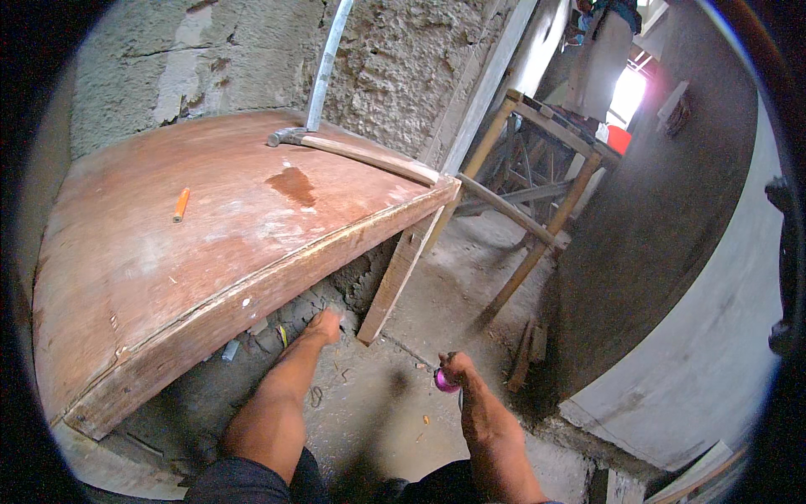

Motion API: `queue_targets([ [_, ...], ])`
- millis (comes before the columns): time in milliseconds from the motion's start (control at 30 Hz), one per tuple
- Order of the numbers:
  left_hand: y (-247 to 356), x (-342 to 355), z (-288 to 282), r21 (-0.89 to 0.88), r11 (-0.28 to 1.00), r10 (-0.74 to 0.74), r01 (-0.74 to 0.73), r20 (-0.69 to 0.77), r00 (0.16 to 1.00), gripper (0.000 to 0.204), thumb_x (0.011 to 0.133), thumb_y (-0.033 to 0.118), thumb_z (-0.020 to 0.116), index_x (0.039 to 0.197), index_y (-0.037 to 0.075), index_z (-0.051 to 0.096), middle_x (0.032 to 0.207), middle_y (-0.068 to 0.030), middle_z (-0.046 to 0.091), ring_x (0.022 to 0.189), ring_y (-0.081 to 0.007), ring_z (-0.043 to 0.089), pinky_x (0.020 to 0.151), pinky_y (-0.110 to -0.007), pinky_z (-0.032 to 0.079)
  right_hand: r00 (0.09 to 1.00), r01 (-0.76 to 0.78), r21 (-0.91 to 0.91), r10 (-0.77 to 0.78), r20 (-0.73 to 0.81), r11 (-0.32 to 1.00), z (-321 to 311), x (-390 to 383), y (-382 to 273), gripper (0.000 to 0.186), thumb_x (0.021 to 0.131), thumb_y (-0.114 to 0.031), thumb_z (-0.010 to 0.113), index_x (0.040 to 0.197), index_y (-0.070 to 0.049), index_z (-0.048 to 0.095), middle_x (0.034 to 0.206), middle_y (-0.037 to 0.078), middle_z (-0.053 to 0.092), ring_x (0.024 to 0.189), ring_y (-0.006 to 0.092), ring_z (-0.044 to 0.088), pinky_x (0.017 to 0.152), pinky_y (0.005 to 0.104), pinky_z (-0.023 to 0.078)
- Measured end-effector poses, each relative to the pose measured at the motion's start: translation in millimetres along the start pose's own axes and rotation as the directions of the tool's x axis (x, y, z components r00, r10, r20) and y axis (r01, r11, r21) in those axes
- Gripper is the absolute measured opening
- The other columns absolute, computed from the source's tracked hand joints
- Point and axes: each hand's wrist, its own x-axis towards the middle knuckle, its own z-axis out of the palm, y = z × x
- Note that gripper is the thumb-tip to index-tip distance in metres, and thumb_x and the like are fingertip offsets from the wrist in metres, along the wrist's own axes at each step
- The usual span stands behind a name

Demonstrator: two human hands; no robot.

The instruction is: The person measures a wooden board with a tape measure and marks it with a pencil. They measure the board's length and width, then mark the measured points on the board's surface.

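Note:
My right hand (456,366) is closed around a small round purple object (445,381), held low above the floor; its exact kind does not show. To the left, my left hand (325,325) reaches down beside the slanted wooden leg (401,281) of the table. Its fingers look curled together, and whatever they hold is too small and blurred to make out. On the reddish-brown wooden table (126,252) lie a hammer (369,157) with a wooden handle, near the far right corner, and a short orange carpenter's pencil (181,205).
A pale metal strip (326,71) rises behind the hammer against the rough wall (403,67). A wooden trestle frame (529,214) stands at the back right. A large grey panel (688,361) leans at right. Wood scraps (525,357) and debris lie on the concrete floor (369,412).

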Motion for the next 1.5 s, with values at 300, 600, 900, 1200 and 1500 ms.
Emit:
queue_targets([
  [300,-18,-16,2,-0.204,0.965,-0.170,0.163,-0.017,0.985,0.039,0.093,0.013,0.062,0.131,0.012,0.067,0.159,-0.0269,0.033,0.128,-0.0404,0.060,0.108,-0.048,0.051,0.997,0.030,-0.035,-0.028,0.071,0.999,9,8,0,0.052,0.102,-0.052,0.052,0.103,-0.005,0.074,0.111,0.024,0.072,0.107,0.0457,0.066,0.090,0.0527,0.053],
  [600,-14,-9,-10,-0.107,0.981,-0.172,0.160,-0.114,0.978,0.030,0.097,0.009,0.051,0.119,0.004,0.072,0.128,-0.0250,0.065,0.118,-0.0407,0.066,0.099,-0.049,0.056,0.994,0.031,-0.047,-0.026,0.105,0.998,18,17,3,0.048,0.100,-0.051,0.057,0.102,-0.006,0.075,0.111,0.024,0.071,0.105,0.0447,0.067,0.088,0.0519,0.053],
  [900,-2,-24,-22,-0.117,0.989,-0.100,0.091,-0.066,0.993,0.031,0.085,0.005,0.061,0.114,0.004,0.073,0.115,-0.0243,0.071,0.109,-0.0395,0.070,0.095,-0.048,0.058,0.983,0.165,-0.102,-0.155,0.093,0.981,33,34,11,0.049,0.100,-0.052,0.056,0.100,-0.006,0.075,0.110,0.024,0.071,0.104,0.0448,0.068,0.085,0.0529,0.053],
  [1200,-1,-22,-19,-0.073,0.994,0.073,-0.077,-0.052,0.996,0.044,0.088,0.004,0.060,0.131,0.011,0.066,0.121,-0.0272,0.067,0.115,-0.0424,0.067,0.098,-0.049,0.056,0.979,0.179,-0.155,-0.161,0.123,0.972,14,18,-6,0.045,0.101,-0.050,0.053,0.103,-0.010,0.075,0.109,0.021,0.072,0.101,0.0442,0.067,0.083,0.0524,0.053],
  [1500,13,-24,-26,-0.057,0.994,0.094,-0.096,-0.037,0.995,0.050,0.082,0.002,0.061,0.131,0.010,0.065,0.122,-0.0295,0.065,0.114,-0.0440,0.066,0.098,-0.051,0.055,0.975,0.217,-0.144,-0.206,0.085,0.965,45,48,19,0.047,0.100,-0.052,0.055,0.101,-0.009,0.075,0.109,0.022,0.072,0.104,0.0451,0.067,0.085,0.0520,0.054],
])
